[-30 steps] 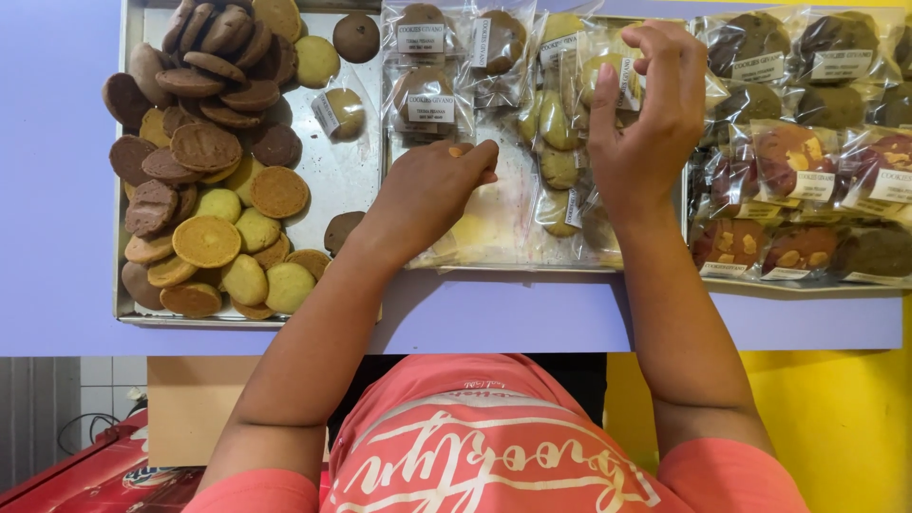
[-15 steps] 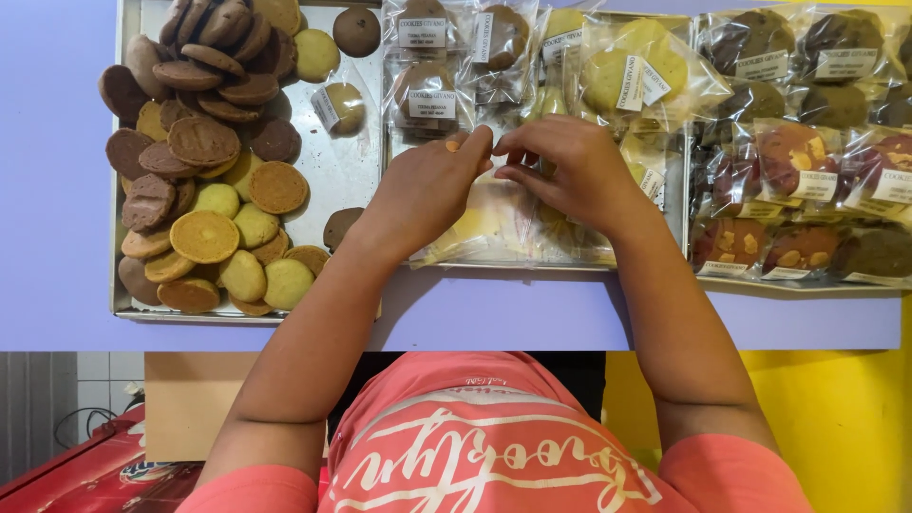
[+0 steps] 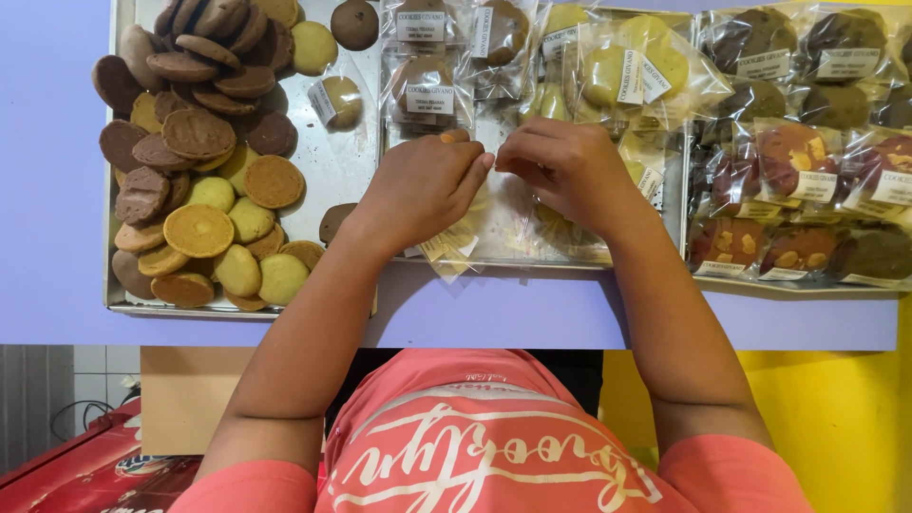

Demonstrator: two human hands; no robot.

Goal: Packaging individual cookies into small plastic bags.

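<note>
My left hand (image 3: 418,185) and my right hand (image 3: 565,166) meet fingertip to fingertip over the middle metal tray (image 3: 570,262). Both pinch the top of a clear plastic bag (image 3: 470,233), which lies flat under them and hangs slightly over the tray's front edge. What the bag holds is hidden by my hands. Just behind my fingers lie wrapped pale-yellow cookies (image 3: 627,71) and wrapped brown cookies (image 3: 423,85), each with a white label.
A metal tray (image 3: 332,161) on the left holds a heap of several loose cookies (image 3: 195,157), dark brown, tan and pale yellow. On the right, a tray of wrapped dark and reddish cookies (image 3: 807,180). All sit on a lilac table (image 3: 47,190); its front edge is near my chest.
My right hand came down from the wrapped cookies at the back and joined my left hand on the clear bag. The left hand barely moved.
</note>
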